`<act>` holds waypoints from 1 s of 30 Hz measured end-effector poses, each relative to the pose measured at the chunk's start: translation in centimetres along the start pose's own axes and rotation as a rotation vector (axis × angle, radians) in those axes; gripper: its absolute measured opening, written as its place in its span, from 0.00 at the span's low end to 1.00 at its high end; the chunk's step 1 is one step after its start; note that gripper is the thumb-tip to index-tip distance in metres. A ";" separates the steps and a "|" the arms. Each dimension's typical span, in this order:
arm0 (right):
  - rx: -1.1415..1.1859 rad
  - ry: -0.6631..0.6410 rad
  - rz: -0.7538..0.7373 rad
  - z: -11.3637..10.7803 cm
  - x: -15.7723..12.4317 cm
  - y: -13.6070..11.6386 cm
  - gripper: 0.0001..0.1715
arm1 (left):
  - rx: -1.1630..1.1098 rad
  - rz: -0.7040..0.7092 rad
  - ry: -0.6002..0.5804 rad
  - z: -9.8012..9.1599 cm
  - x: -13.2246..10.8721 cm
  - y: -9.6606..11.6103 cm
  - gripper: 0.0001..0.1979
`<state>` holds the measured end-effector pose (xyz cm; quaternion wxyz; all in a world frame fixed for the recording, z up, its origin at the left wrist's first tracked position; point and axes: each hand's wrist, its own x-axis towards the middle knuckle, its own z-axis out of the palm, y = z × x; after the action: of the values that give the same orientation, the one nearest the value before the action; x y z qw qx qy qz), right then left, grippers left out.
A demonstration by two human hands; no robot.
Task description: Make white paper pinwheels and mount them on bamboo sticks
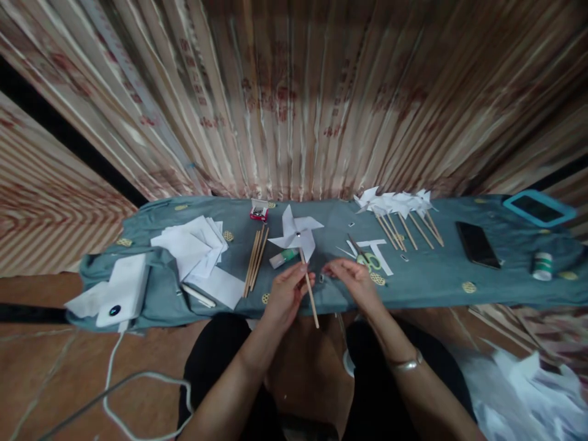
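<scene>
My left hand (287, 294) is closed around the wooden stick (311, 294) of a white paper pinwheel (296, 236), whose head sits above the grey-blue cloth-covered low table (427, 278). My right hand (351, 282) hovers just right of the stick, fingers curled in a pinch near a small dark item (321, 278); what it pinches is too small to make out. A white and green glue stick (283, 258) lies under the pinwheel. Green-handled scissors (366, 257) lie by my right hand.
Loose wooden sticks (256, 257) and a stack of white paper squares (195, 248) lie left. Finished pinwheels (399, 211) lie at the back right, beside a black phone (478, 245), a tablet (538, 208) and a tape roll (542, 266). A white charger box (123, 288) with cable sits far left.
</scene>
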<state>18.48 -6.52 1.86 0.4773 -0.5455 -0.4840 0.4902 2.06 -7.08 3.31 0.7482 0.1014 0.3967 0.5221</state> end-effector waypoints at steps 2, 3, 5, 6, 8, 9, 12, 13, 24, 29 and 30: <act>-0.033 -0.092 -0.009 0.4 -0.7 0.1 0.23 | 0.010 0.041 -0.056 0.8 1.2 0.5 0.16; -0.037 -0.133 0.002 0.6 -1.0 0.1 0.21 | 0.020 0.056 -0.079 1.1 1.8 0.5 0.17; -0.025 -0.163 0.019 0.7 -1.3 0.3 0.18 | 0.043 0.075 -0.103 1.5 2.8 0.4 0.17; -0.018 -0.172 0.031 0.8 -1.3 0.5 0.18 | 0.056 0.080 -0.105 1.6 3.2 0.2 0.17; -0.003 -0.184 0.056 0.8 -1.3 0.8 0.17 | 0.085 0.083 -0.106 1.6 3.8 -0.2 0.16; 0.004 -0.190 0.068 0.8 -1.1 1.0 0.17 | 0.099 0.081 -0.107 1.6 4.0 -0.4 0.16; 0.011 -0.201 0.087 0.9 -0.7 1.4 0.18 | 0.138 0.077 -0.132 1.2 4.2 -0.7 0.16; 0.009 -0.199 0.089 0.9 -0.5 1.5 0.19 | 0.147 0.083 -0.142 1.0 4.3 -0.7 0.16; -0.035 -0.201 0.059 1.0 0.6 1.5 0.19 | 0.318 0.113 -0.054 -0.9 5.4 -0.6 0.15; 0.136 0.064 0.058 -0.6 2.5 0.2 0.25 | 0.367 0.120 -0.083 -0.8 5.6 -0.7 0.15; 0.198 0.123 0.058 -0.9 3.0 -0.1 0.27 | 0.396 0.125 -0.094 -0.8 5.6 -0.8 0.14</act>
<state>19.57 -3.52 1.80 0.5431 -0.5387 -0.3870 0.5148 2.88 -2.82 -0.38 0.6976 0.2951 0.4490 0.4740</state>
